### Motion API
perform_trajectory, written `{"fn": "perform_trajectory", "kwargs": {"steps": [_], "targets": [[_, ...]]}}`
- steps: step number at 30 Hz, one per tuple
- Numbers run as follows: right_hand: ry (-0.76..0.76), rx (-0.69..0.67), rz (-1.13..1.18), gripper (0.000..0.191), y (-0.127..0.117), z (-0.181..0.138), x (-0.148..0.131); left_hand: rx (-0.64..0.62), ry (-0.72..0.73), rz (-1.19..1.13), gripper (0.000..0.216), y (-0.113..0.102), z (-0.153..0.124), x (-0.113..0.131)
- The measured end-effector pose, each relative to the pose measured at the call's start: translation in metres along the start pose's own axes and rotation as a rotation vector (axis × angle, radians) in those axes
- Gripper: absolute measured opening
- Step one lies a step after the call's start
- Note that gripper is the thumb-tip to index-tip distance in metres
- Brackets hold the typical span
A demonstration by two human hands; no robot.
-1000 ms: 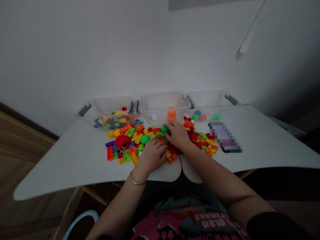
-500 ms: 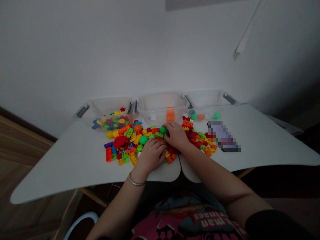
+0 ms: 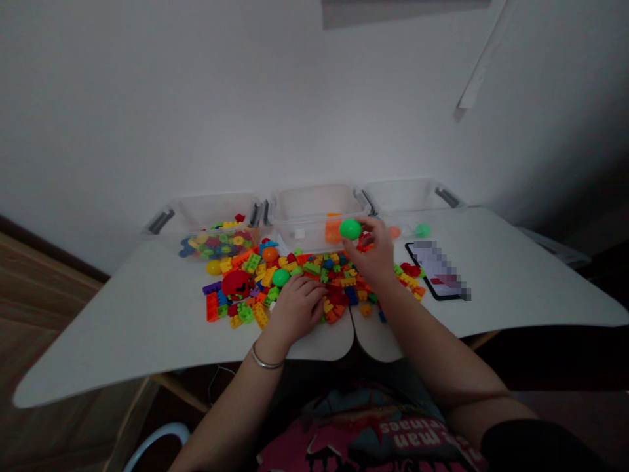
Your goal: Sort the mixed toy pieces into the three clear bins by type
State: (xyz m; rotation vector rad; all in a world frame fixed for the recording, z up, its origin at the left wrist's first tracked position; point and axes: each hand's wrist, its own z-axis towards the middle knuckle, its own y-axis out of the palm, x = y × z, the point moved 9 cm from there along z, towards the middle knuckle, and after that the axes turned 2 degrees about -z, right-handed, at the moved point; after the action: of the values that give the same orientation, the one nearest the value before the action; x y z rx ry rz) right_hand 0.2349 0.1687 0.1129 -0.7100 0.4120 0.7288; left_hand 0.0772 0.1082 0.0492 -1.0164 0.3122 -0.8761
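Between the thumb and fingers of my right hand point(image 3: 372, 252) is a green ball point(image 3: 350, 229), raised above the pile and in front of the middle bin. My left hand point(image 3: 301, 305) rests on the heap of coloured building blocks point(image 3: 339, 278), its fingers loosely spread and nothing visible in them. Just beyond its fingers lies a second green ball point(image 3: 281, 278). An orange ball point(image 3: 270, 254), a yellow ball point(image 3: 213, 267) and a larger round red piece point(image 3: 237, 284) sit among the blocks to the left.
Three clear bins line the wall: the left bin point(image 3: 196, 204) holds many small coloured pieces, the middle bin point(image 3: 289, 200) an orange block point(image 3: 333, 228), the right bin point(image 3: 407, 190) some balls. A phone point(image 3: 437, 270) lies at the right of the white table point(image 3: 122, 314).
My right hand has lifted the green ball out of the blocks and moved it up and to the right. My left hand has stayed almost in place.
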Motion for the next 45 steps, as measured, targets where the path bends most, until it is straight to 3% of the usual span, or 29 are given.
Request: {"fn": "perform_trajectory", "kwargs": {"steps": [4, 9, 14, 22, 31, 35, 39, 43, 45], "targets": [[0.091, 0.197, -0.080, 0.050, -0.049, 0.032, 0.035, 0.016, 0.005, -0.004, 0.020, -0.002, 0.000, 0.001], [0.139, 0.227, -0.262, 0.047, -0.085, 0.081, 0.080, 0.016, 0.001, -0.004, 0.020, -0.001, -0.001, 0.001], [0.279, 0.080, -0.406, 0.044, -0.080, 0.106, 0.124, 0.018, 0.001, -0.001, 0.019, -0.002, -0.001, 0.000], [0.590, -0.214, -0.755, 0.043, -0.061, 0.100, 0.162, 0.002, -0.011, -0.002, 0.019, 0.002, -0.003, -0.003], [0.658, -0.320, -0.747, 0.041, -0.051, 0.101, 0.180, 0.044, 0.011, 0.000, 0.020, -0.003, -0.004, 0.001], [0.615, -0.278, -0.707, 0.043, -0.052, 0.100, 0.180, 0.191, 0.029, 0.013, 0.019, -0.023, -0.007, 0.005], [0.474, -0.028, -0.564, 0.040, -0.066, 0.100, 0.158, 0.365, -0.002, 0.040, 0.022, -0.043, -0.016, 0.004], [0.182, 0.240, -0.340, 0.034, -0.075, 0.087, 0.096, 0.538, -0.154, 0.068, 0.023, -0.058, -0.028, -0.011], [0.025, 0.256, -0.170, 0.029, -0.064, 0.073, 0.057, 0.619, -0.257, 0.066, 0.028, -0.062, -0.036, -0.022]]}}
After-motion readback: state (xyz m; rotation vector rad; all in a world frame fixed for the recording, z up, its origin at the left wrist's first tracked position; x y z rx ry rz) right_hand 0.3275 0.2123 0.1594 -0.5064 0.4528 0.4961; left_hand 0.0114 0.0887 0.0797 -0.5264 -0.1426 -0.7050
